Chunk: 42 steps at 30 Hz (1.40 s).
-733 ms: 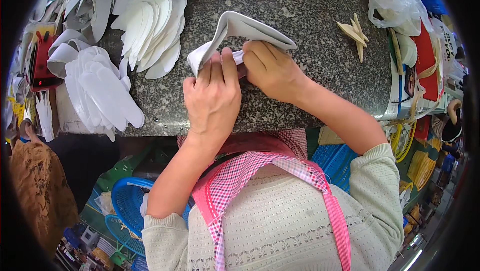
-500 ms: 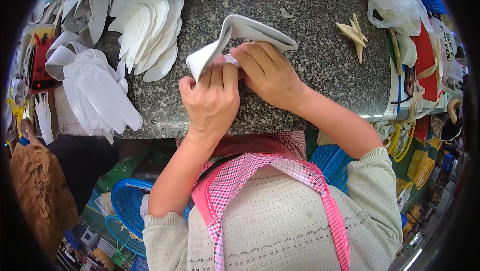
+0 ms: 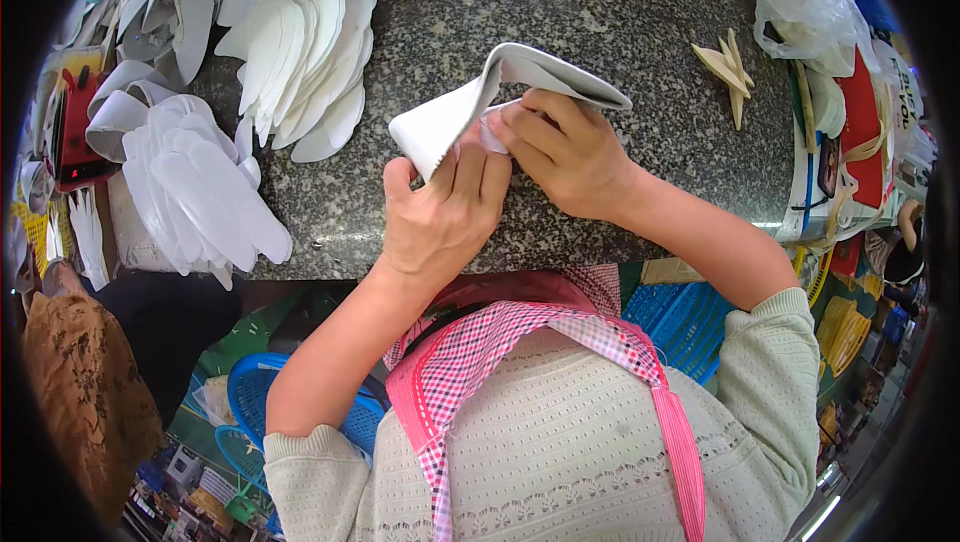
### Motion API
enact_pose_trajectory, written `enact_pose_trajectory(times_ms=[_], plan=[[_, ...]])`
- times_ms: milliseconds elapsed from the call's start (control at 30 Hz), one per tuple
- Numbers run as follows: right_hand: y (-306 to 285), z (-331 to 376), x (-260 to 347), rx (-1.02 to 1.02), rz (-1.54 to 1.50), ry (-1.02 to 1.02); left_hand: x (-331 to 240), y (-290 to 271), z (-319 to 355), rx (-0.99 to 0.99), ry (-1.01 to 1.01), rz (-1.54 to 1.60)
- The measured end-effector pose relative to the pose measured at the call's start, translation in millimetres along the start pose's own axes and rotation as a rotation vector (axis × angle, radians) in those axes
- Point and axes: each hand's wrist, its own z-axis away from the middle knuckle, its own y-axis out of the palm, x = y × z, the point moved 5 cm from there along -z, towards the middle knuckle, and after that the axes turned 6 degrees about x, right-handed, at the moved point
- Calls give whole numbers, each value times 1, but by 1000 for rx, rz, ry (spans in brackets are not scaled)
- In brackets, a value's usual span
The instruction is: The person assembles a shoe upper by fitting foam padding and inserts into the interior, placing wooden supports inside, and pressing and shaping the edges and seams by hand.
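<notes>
A white shoe upper (image 3: pixel 440 127), bent into a peaked curve, is held above the near part of the speckled stone worktop (image 3: pixel 640 22). My left hand (image 3: pixel 445 207) grips its near left edge, fingers curled inside and thumb at the outer side. On the other side, my right hand (image 3: pixel 575 157) has its fingers bent around the inner edge, close to the left fingertips. Between the hands shows a pale inner flap (image 3: pixel 492 132); the fingertips themselves are partly hidden by the upper.
White insole-shaped pieces lie in two fanned piles, one near left (image 3: pixel 205 182) and one farther back (image 3: pixel 305 52). Pale pointed sticks (image 3: pixel 727 72) lie at right, near a clear plastic bag (image 3: pixel 805 7). Blue baskets (image 3: pixel 685 317) stand below the worktop. A person's brown sleeve (image 3: pixel 90 382) is at left.
Both hands and the upper have shifted slightly right in the picture, with the whole view moving a little too. The upper is turned a bit, showing more of its left face.
</notes>
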Motion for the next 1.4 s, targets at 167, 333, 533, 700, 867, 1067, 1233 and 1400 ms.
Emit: enact_pose_trajectory(times_ms=[167,333,533,700,867,1067,1233,1400], plan=[[-2,2,4,77,-3,48,2,2,2,-1,4,31],[-6,0,7,168,105,72,3,-2,-3,20,24,26],[-17,3,-1,222,74,28,4,-4,-4,22,55,20],[-27,14,-4,239,-60,59,-1,-2,-1,3,63,-10],[-18,5,6,125,-216,177,4,-4,2,-22,118,7],[-8,25,-9,284,-351,155,8,-2,11,33,184,33],[-12,27,-18,352,-415,57,7,-5,10,50,232,12],[-15,28,-19,296,-582,66,9,-10,4,137,242,37]])
